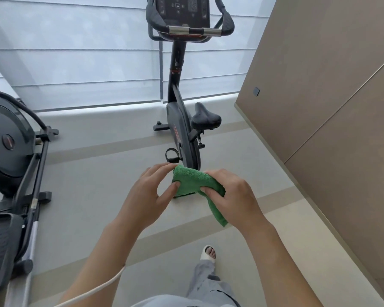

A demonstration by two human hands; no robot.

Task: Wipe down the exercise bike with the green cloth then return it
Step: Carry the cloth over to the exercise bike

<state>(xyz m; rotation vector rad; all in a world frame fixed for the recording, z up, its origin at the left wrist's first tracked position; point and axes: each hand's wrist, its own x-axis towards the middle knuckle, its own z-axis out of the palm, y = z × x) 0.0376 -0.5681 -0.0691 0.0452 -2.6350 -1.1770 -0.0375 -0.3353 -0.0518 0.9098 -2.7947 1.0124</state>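
Green cloth (192, 181) held between both hands, short of exercise bike (182, 127); right hand (228, 196) fingers curled gripping it, left hand (152, 191) fingertips pinching edge.

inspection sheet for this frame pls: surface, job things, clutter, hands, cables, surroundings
Surface: pale floor with darker stripes; nothing lying loose on it.
Job things: green cloth held in front of the person, partly folded, one end hanging down. Bike upright ahead, not touched; saddle, pedal and console in view.
Clutter: nothing seen.
Hands: left hand pinches the cloth's left edge; right hand grips its right side.
Cables: white cord running under the left forearm; ends out of view.
Surroundings: second exercise machine at left, blinds behind the bike, tan wall panels at right, sandalled foot below.
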